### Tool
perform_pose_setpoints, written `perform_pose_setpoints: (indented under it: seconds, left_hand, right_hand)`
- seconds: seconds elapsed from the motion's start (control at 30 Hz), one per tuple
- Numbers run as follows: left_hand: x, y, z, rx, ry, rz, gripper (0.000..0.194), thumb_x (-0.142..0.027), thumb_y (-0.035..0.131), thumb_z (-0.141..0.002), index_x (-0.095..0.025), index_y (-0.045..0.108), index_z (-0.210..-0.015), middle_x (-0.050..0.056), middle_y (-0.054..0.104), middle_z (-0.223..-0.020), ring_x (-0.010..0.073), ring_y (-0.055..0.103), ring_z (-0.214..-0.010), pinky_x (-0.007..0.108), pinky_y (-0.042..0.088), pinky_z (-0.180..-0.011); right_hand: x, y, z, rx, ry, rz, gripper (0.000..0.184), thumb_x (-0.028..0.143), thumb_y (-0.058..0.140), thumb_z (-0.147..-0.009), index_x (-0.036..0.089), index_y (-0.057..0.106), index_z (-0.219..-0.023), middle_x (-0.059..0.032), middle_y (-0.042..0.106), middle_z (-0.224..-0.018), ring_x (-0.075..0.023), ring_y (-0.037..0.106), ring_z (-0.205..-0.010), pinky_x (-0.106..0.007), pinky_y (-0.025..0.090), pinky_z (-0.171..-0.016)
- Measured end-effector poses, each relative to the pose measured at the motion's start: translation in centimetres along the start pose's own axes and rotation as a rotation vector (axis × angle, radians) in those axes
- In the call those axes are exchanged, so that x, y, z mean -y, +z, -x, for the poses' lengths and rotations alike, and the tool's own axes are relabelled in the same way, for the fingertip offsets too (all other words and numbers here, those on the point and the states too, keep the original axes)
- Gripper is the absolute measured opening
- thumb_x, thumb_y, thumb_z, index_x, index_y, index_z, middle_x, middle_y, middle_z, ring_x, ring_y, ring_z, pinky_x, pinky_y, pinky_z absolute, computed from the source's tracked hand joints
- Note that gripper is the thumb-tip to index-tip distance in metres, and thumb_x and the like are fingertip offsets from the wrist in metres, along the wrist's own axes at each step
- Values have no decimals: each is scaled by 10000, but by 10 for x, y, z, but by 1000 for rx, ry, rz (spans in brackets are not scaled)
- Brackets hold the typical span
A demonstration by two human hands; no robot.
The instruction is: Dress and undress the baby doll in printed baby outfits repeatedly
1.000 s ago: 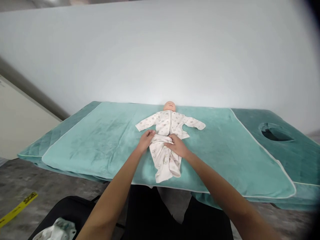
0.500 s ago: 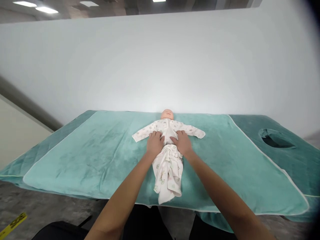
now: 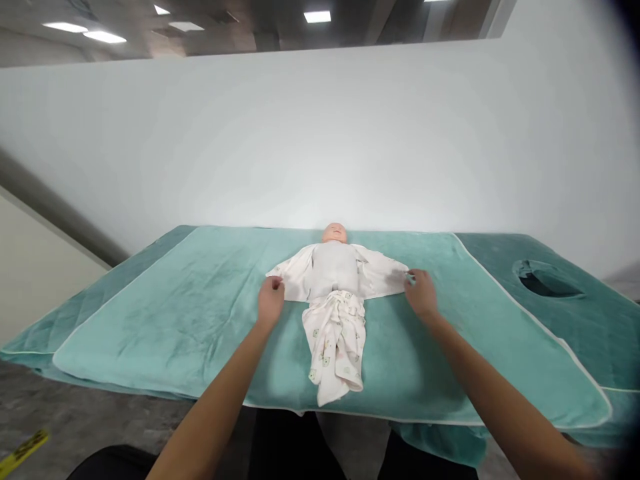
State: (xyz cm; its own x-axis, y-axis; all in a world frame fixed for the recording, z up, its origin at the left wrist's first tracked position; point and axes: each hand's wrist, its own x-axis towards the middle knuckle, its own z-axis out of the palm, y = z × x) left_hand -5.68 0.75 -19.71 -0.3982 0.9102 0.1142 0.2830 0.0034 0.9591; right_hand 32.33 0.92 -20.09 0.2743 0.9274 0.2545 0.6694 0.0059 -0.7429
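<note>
A baby doll's head (image 3: 335,233) lies at the far side of the teal bed cover, face up. Its white printed shirt (image 3: 383,273) is spread apart at the front, baring the pale torso (image 3: 335,267). My left hand (image 3: 271,300) pinches the edge of the left front panel by the sleeve end. On the other side, my right hand (image 3: 421,293) has its thumb and fingers closed at the outer edge of the right panel. Loose, crumpled printed pants (image 3: 336,340) cover the doll's lower body, their leg ends pointing towards me.
The teal cover (image 3: 175,320) spreads over a bed against a white wall (image 3: 320,147). A face hole (image 3: 547,280) is at the bed's right end. A pale panel (image 3: 40,260) stands at left, with yellow-black tape (image 3: 24,452) on the floor.
Both hands have moved outward from the doll's middle, one to each side. The shirt's front panels have opened outward and the torso now shows.
</note>
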Motion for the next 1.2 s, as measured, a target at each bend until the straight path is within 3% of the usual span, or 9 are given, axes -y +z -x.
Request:
perform_pose_setpoints:
  seconds: [0.17,0.3,0.43,0.53,0.6,0.77,0.9,1.0,1.2]
  left_hand:
    - [-6,27,23,377,203,-108,198,-335,727,-749,-202,675,-885,47,627,-969,203,604,-914,340,514,-839]
    - [-4,14,32,613,405,-282,232,-408,721,-796,-209,668,-905,109,534,-1272,260,517,-1258,410,409,-1089]
    - [3,1,36,732,498,-341,223,-413,668,-859,-207,583,-858,106,379,-1555,277,366,-1443,416,338,-1160]
    - [2,10,29,631,509,-383,189,-377,577,-916,-220,507,-839,107,539,-1445,244,549,-1256,383,443,-1025]
    - [-5,24,18,489,451,-461,170,-366,535,-934,-233,476,-845,85,692,-1131,224,637,-991,351,475,-864]
    - [-26,59,-10,302,311,-551,125,-346,485,-950,-248,454,-877,-25,546,-650,200,567,-660,292,363,-631]
    - [-15,57,-11,314,302,-566,121,-361,491,-945,-240,499,-939,-5,577,-692,215,593,-701,303,384,-649]
    - [12,49,-8,363,339,-535,191,-359,509,-933,-227,548,-1065,49,662,-886,237,635,-837,341,455,-756]
    - [38,55,-12,354,389,-303,389,-333,505,-924,-198,533,-1288,117,629,-1267,239,620,-1100,397,471,-983]
  right_hand:
    - [35,47,26,368,-288,-294,183,392,568,-858,248,672,-905,-45,675,-892,-204,594,-812,-346,491,-750]
    - [42,70,31,536,-461,-332,189,396,610,-871,229,696,-885,-30,637,-851,-189,575,-826,-329,458,-769]
    - [43,63,33,656,-627,-298,194,400,732,-822,235,734,-923,-46,650,-942,-217,566,-969,-355,417,-893]
    - [61,50,38,750,-542,-293,201,419,731,-821,221,704,-841,-24,640,-878,-192,567,-874,-316,414,-799]
    - [78,46,42,776,-456,-223,242,441,681,-853,215,640,-776,13,585,-763,-156,523,-734,-281,372,-678]
    - [96,62,31,542,-444,107,304,404,544,-944,211,506,-712,28,514,-692,-135,450,-662,-271,262,-599]
    - [60,70,9,257,-437,286,146,308,508,-954,226,558,-844,-37,615,-937,-175,551,-832,-277,316,-641]
    - [30,72,4,282,-371,268,45,228,535,-905,229,580,-910,-59,630,-996,-203,587,-897,-294,411,-718]
    - [19,98,0,321,-331,-240,565,83,511,-782,208,509,-1333,-128,531,-1411,-229,541,-1262,-394,456,-1048]
